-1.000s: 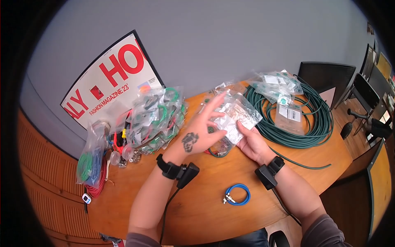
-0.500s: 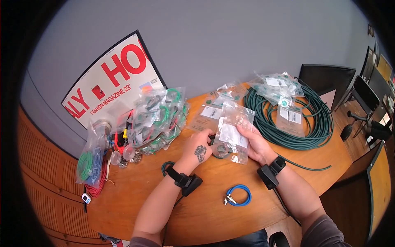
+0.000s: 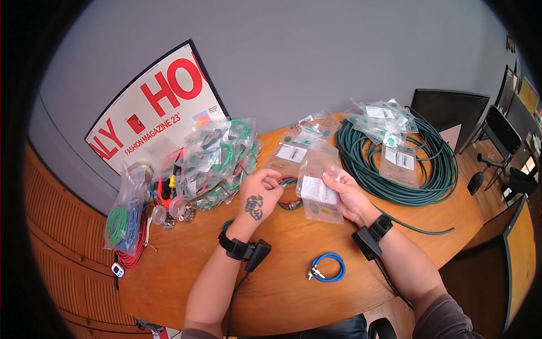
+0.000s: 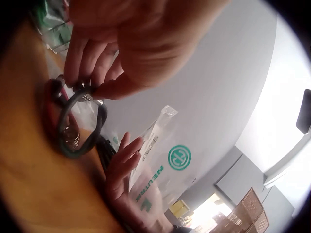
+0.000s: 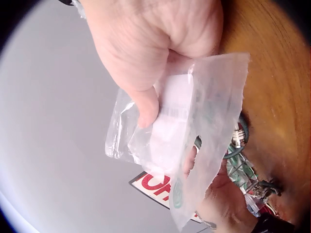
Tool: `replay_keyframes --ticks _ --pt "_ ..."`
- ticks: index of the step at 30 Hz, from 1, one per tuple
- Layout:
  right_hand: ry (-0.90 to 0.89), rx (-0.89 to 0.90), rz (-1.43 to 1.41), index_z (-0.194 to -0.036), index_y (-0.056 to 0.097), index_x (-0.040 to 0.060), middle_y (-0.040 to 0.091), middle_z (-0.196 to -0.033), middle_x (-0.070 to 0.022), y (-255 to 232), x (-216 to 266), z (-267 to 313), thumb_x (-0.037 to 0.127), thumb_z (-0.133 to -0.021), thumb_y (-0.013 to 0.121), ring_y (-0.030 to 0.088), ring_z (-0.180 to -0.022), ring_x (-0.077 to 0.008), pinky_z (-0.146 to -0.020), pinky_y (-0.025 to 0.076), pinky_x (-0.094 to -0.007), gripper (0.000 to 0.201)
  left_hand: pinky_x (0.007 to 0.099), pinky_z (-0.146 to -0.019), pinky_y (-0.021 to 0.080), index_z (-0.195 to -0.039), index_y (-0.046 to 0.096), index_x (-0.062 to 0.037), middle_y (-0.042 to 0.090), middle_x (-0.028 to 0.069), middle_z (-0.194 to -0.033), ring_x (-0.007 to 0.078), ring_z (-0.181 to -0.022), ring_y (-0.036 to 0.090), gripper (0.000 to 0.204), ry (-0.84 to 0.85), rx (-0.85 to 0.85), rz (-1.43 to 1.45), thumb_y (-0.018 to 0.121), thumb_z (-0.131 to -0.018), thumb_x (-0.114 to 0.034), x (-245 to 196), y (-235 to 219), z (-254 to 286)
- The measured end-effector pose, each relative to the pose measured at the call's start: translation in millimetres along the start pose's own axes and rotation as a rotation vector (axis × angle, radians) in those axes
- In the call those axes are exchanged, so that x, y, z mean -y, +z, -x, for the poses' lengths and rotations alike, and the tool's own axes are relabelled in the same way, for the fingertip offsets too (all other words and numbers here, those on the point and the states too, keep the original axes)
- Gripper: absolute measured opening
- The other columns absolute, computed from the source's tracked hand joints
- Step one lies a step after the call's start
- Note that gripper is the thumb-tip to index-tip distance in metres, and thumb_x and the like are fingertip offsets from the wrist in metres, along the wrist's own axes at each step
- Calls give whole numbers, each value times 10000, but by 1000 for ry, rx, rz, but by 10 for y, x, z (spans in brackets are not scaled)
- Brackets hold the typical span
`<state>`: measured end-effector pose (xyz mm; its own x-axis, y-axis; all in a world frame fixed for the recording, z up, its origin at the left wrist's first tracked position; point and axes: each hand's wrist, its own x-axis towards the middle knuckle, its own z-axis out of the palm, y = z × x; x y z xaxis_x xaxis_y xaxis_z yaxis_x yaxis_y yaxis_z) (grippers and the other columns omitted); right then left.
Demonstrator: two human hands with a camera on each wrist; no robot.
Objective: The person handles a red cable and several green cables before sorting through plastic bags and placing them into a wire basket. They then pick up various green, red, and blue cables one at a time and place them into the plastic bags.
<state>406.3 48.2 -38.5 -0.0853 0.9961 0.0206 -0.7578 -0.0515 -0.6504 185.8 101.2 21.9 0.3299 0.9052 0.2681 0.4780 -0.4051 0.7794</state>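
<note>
My left hand point(image 3: 261, 195) pinches a short dark cable point(image 4: 61, 127), looped into a ring, between thumb and fingertips. Metal fittings point(image 4: 86, 97) show at the top of the ring, just below the fingers. Under it in the left wrist view is a red cable point(image 4: 50, 114) on the table. With thumb against the white label, my right hand point(image 3: 351, 200) grips a clear plastic bag point(image 3: 323, 212) printed in green. The bag looks flat, and its mouth gapes towards the left hand in the right wrist view. A blue cable loop point(image 3: 342, 265) with metal connectors lies nearer me.
A large dark green cable coil point(image 3: 440, 183) sits on the right, with clear bags point(image 3: 398, 164) on it. More labelled bags point(image 3: 291, 153) lie at the back. Bagged cables point(image 3: 217, 164) are heaped at left before a poster point(image 3: 164, 96). The wooden table point(image 3: 271, 299) is curved in front.
My left hand came down from above the bag, took the dark cable loop at its side, then drew left. The bag in my right hand has turned and now hangs flatter.
</note>
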Motion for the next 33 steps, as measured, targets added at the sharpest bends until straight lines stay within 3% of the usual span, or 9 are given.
replay_keyframes --ticks 4,6,9,13,15,18,24,27,33 --pt "-2 -40 36 -1233 537 52 637 -1168 -73 98 36 39 91 -937 641 633 -1069 -187 -932 539 -366 316 247 -699 520 -1001 680 -5 664 30 -792 109 -736 635 216 64 -156 -22 719 -788 -10 -108 -316 33" --pt "-5 -38 34 -1233 535 52 637 -1168 -72 128 46 57 84 -937 639 634 -1066 -186 -929 542 -368 315 219 -631 503 -983 670 7 659 34 -796 85 -689 615 205 44 -248 179 720 -784 14 -148 -471 38" --pt "-6 -31 48 -1228 542 54 637 -1168 -72 115 37 47 80 -935 641 632 -1066 -183 -930 541 -367 311 200 -640 497 -1012 650 20 653 26 -812 70 -715 615 215 -7 -187 400 695 -805 53 -361 -560 146" --pt "-3 -26 59 -1221 550 47 639 -1167 -71 78 15 27 79 -933 643 631 -1062 -173 -929 538 -350 304 190 -660 499 -1025 639 32 648 32 -822 68 -731 621 221 11 -97 520 688 -812 68 -489 -429 248" --pt "0 -17 60 -1214 553 45 639 -1163 -70 77 13 29 78 -933 643 631 -1058 -169 -926 539 -343 298 250 -703 532 -1050 615 51 660 73 -816 134 -766 655 236 30 -84 474 666 -820 66 -459 -371 249" --pt "6 1 61 -1233 548 45 637 -1167 -67 90 16 32 80 -930 648 630 -1051 -159 -923 537 -335 321 198 -689 524 -1012 631 49 662 63 -861 88 -761 645 210 16 -90 485 696 -812 59 -430 -342 224" --pt "20 34 137 -1298 512 48 629 -1185 -68 101 -3 42 95 -940 640 619 -1074 -159 -937 529 -333 383 221 -723 547 -993 632 51 668 77 -892 112 -807 657 186 52 -90 523 703 -821 43 -437 -176 163" --pt "-17 67 172 -1344 464 57 592 -1250 -79 93 -48 30 136 -966 608 606 -1108 -165 -940 529 -331 412 252 -726 548 -980 627 54 694 108 -881 146 -797 679 152 80 -102 510 674 -836 65 -384 -34 90" --pt "113 148 83 -1425 353 76 510 -1363 -97 151 -4 60 391 -1048 389 569 -1204 -221 -978 518 -422 492 239 -719 538 -964 635 50 697 92 -882 131 -790 673 136 125 -198 470 700 -850 16 -497 233 -42"
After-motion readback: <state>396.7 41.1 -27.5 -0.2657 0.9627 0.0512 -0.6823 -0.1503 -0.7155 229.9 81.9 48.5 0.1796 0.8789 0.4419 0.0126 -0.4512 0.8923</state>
